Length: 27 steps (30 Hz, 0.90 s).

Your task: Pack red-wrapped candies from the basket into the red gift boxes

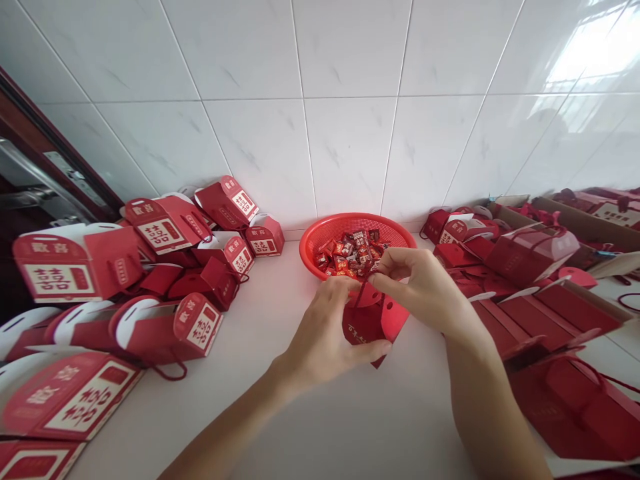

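Observation:
A small dark red box [360, 325] with gold print and rounded flaps with holes stands tilted at the middle of the white surface. My left hand [330, 330] is wrapped round its left side, thumb across the front. Above the box, my right hand [410, 280] pinches a thin dark red cord [363, 290] between thumb and fingers. Just behind is a red plastic basket [313, 239] holding several wrapped candies [357, 250]. My right hand covers part of the basket's right side.
Red boxes with white character labels [163, 233] are piled at the left. More red boxes [535, 257] and open cartons [575, 213] lie at the right. A tiled wall [350, 147] rises behind, with a door handle [30, 197] at the far left.

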Tool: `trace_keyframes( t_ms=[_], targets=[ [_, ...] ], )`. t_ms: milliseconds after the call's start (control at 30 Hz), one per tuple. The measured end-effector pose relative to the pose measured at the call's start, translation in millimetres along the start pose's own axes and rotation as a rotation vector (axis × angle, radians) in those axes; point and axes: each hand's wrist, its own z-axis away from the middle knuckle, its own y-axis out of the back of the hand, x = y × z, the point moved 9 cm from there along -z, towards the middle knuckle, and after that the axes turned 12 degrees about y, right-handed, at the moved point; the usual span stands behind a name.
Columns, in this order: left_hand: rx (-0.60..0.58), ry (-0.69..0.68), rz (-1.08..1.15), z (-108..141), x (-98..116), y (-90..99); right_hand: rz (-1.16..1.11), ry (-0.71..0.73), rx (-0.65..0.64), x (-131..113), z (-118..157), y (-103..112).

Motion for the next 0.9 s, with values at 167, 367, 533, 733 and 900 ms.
trace_keyframes(
  t_ms=[167, 367, 533, 733, 900],
  targets=[
    [-0.024, 0.050, -0.035, 1, -5, -12.0, -0.017, 0.000, -0.063, -2, 0, -11],
    [-0.049, 0.039, -0.003, 0, -4, -10.2, -0.197, 0.012, -0.162, -10, 0, -17],
    [-0.113, 0.125, -0.017, -2, -11, -7.0, -0.300, -0.043, -0.178, -7, 0, -21],
    [-0.159, 0.180, -0.025, -2, -20, -2.9, -0.325, -0.070, -0.221, -2, 1, -28],
    [-0.237, 0.182, 0.001, -2, -21, -9.9, -0.216, -0.054, -0.291, 3, 1, -35]
  ],
)
